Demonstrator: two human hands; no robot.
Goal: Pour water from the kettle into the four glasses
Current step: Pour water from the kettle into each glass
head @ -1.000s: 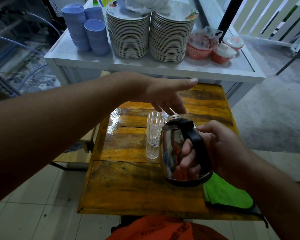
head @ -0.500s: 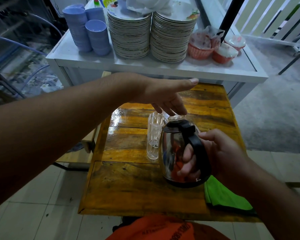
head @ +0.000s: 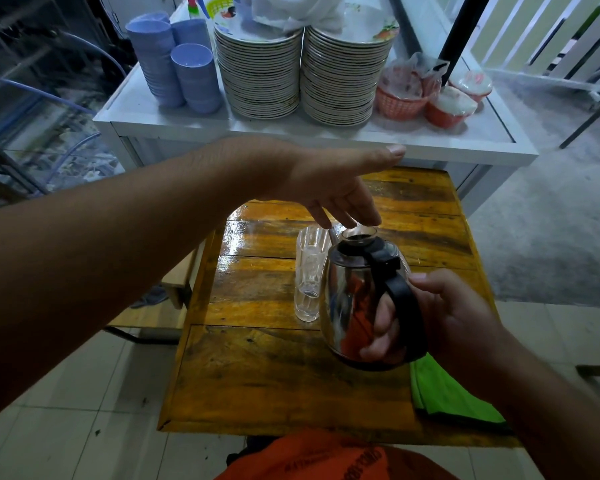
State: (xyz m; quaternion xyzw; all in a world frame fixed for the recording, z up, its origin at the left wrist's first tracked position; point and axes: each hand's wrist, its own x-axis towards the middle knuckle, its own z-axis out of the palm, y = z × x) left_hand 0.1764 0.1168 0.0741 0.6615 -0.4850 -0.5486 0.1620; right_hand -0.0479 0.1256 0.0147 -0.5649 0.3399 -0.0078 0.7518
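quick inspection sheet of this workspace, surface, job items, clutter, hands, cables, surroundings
surface: glossy wooden table, planked, with sheen on the far boards.
job's things: steel kettle with black handle, upright, its base at or near the table; clear glasses nested in a stack just left of it, so the count of four cannot be confirmed.
clutter: green cloth at the table's near right edge.
hands: left hand open, fingers pointing down above the kettle lid and glass rim; right hand wrapped round the kettle handle.
cables: blue hoses at far left, off the table.
surroundings: white counter behind with two plate stacks, blue bowls, red baskets; tiled floor.
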